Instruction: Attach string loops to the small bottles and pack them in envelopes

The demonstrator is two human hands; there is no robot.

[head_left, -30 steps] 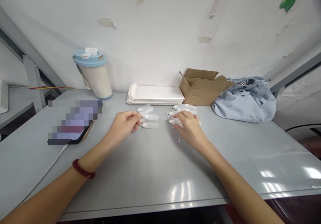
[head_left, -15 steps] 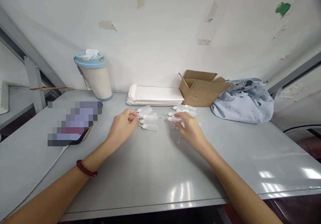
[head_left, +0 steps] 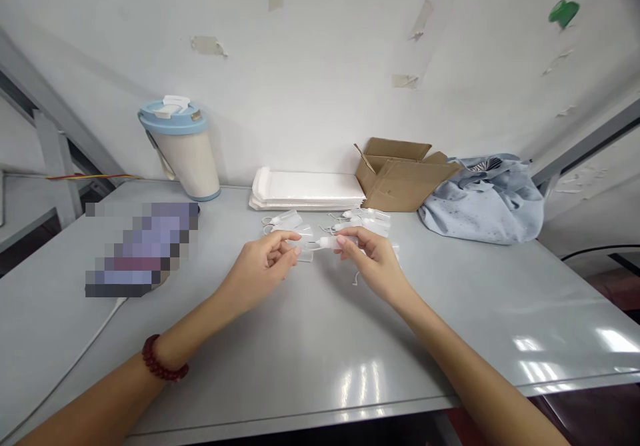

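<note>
My right hand [head_left: 373,256] pinches a small clear needle-tip dropper bottle [head_left: 329,242] between thumb and fingers, its thin tip pointing left. My left hand [head_left: 267,266] is closed in a pinch just beyond that tip. A thin white strand runs from the bottle's neck towards the left fingertips; whatever lies between them is hidden. Behind the left fingers several similar bottles [head_left: 287,219] lie on the table, partly covered. Another group of such bottles [head_left: 367,216], with white curled strands, lies behind my right hand.
On the grey table [head_left: 310,353] are a stack of white padded envelopes [head_left: 310,187], an open cardboard box [head_left: 400,183] and a light-blue cloth bag [head_left: 483,203] along the wall. At left stand a blue-lidded cup [head_left: 187,156] and a blurred-out phone [head_left: 150,239] with a white cable [head_left: 80,349].
My right hand has lifted the bottle off its group and brought it left. My left hand has moved right, away from the left group, towards the bottle's tip.
</note>
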